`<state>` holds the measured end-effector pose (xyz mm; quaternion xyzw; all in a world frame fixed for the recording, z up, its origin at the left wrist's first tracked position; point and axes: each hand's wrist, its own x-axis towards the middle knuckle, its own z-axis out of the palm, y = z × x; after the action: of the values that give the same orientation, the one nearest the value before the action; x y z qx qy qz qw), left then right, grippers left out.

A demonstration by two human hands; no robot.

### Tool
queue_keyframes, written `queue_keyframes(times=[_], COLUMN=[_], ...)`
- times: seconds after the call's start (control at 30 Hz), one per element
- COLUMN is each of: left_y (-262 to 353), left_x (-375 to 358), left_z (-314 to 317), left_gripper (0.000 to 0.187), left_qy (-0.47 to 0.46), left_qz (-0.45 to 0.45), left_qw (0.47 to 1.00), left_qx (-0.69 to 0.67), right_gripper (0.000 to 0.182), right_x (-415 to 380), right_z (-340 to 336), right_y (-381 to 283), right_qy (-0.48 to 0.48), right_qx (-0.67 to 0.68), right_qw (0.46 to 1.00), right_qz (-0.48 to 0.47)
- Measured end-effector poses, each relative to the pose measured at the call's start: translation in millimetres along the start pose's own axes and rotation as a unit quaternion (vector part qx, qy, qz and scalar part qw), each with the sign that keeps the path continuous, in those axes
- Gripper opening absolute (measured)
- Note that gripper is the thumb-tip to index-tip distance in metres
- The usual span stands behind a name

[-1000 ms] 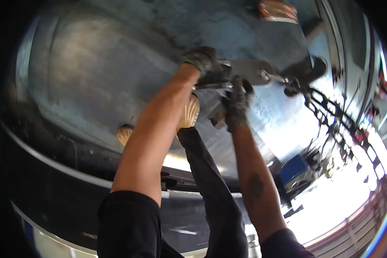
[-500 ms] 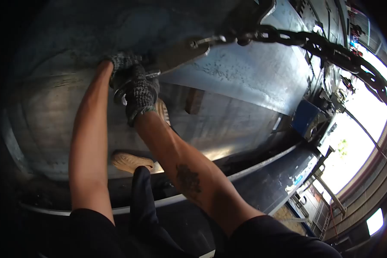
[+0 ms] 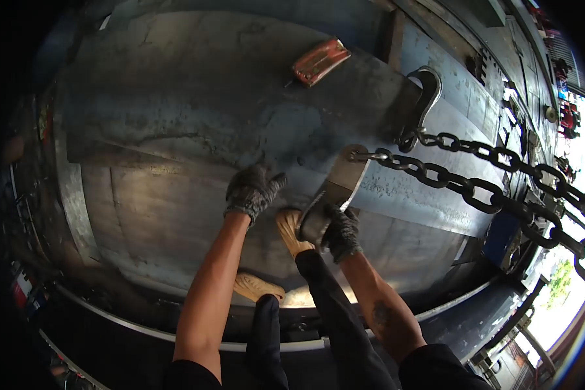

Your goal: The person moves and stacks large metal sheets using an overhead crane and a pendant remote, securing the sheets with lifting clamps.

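Note:
My left hand (image 3: 253, 190), in a dark knitted glove, hovers over the steel plate (image 3: 175, 188) with thumb and fingers apart and nothing in it. My right hand (image 3: 342, 233), gloved the same way, has its fingers round the edge of a curved metal hook (image 3: 337, 188). A heavy chain (image 3: 435, 174) is joined to the hook's upper end. Farther up, a second hook (image 3: 428, 97) hangs on another chain (image 3: 494, 155), and neither hand touches it.
An orange-red object (image 3: 321, 61) lies on the plate beyond my hands. My tan shoes (image 3: 259, 286) stand on the plate near its close edge. A metal rail (image 3: 299, 344) runs behind them. A blue part (image 3: 500, 239) is at the right.
My hands were close together at the hook; the left has come away and opened. The right hand and hook now appear farther right and lower. The view has shifted, showing the second hook and orange-red object.

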<state>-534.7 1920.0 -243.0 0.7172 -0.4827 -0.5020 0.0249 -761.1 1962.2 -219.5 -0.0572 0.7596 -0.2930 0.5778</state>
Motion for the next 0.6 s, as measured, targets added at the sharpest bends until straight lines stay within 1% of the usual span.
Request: queue_keyframes(times=[0.07, 0.1, 0.13, 0.2, 0.23, 0.27, 0.3, 0.33, 0.37, 0.4, 0.43, 0.47, 0.53, 0.57, 0.6], left_y=[4.7, 17.4, 36.6, 56.5, 70.0, 82.3, 91.6, 98.9, 100.0, 107.7, 112.9, 106.8, 84.9, 64.5, 38.7], left_x=[49.4, 65.3, 83.5, 141.1, 169.2, 194.8, 215.3, 231.5, 243.2, 235.7, 223.2, 209.1, 197.0, 191.3, 182.7], left_z=[-9.1, -23.9, -40.1, -57.9, -56.6, -54.6, -49.2, -43.0, -35.9, -32.9, -31.9, -18.0, 2.2, 13.3, 15.1], left_gripper=[0.066, 0.070, 0.075, 0.081, 0.081, 0.085, 0.088, 0.088, 0.088, 0.087, 0.081, 0.081, 0.075, 0.063, 0.051], left_qy=[0.153, 0.173, 0.186, 0.172, 0.169, 0.223, 0.275, 0.272, 0.257, 0.240, 0.195, 0.187, 0.235, 0.087, -0.057], left_qz=[0.018, 0.030, 0.043, 0.059, 0.068, 0.063, 0.055, 0.059, 0.042, 0.023, 0.000, -0.004, 0.017, 0.059, 0.091], left_qw=[0.981, 0.981, 0.980, 0.981, 0.981, 0.968, 0.951, 0.952, 0.954, 0.955, 0.971, 0.972, 0.966, 0.991, 0.957], left_qx=[0.115, 0.088, 0.059, 0.062, 0.061, 0.096, 0.130, 0.128, 0.150, 0.174, 0.138, 0.144, 0.108, -0.084, -0.269], right_gripper=[0.022, 0.023, 0.023, 0.023, 0.030, 0.030, 0.030, 0.031, 0.031, 0.031, 0.031, 0.031, 0.034, 0.034, 0.034], right_x=[31.0, 33.0, 41.7, 60.5, 77.4, 84.3, 86.9, 90.0, 89.6, 85.0, 76.3, 66.7, 55.1, 58.0, 60.2], right_z=[-13.7, -13.6, -15.4, -21.1, -33.0, -35.7, -34.7, -34.8, -31.3, -27.2, -26.9, -30.2, -19.3, -19.0, -19.2], right_y=[-18.7, -34.6, -41.8, -52.6, -49.0, -49.3, -45.0, -41.8, -37.7, -32.2, -28.2, -25.8, -28.7, -24.6, -20.4], right_qy=[0.042, 0.079, 0.092, 0.134, 0.134, 0.139, 0.130, 0.120, 0.126, 0.046, -0.033, -0.032, -0.165, -0.163, -0.156], right_qx=[-0.009, -0.032, -0.030, -0.093, -0.181, -0.177, -0.217, -0.258, -0.259, -0.203, -0.142, -0.139, -0.171, -0.221, -0.268], right_qw=[0.999, 0.996, 0.995, 0.982, 0.968, 0.968, 0.959, 0.947, 0.947, 0.964, 0.973, 0.975, 0.938, 0.912, 0.882], right_qz=[-0.017, -0.027, -0.028, -0.097, -0.106, -0.110, -0.130, -0.149, -0.145, -0.165, -0.180, -0.170, -0.252, -0.304, -0.356])
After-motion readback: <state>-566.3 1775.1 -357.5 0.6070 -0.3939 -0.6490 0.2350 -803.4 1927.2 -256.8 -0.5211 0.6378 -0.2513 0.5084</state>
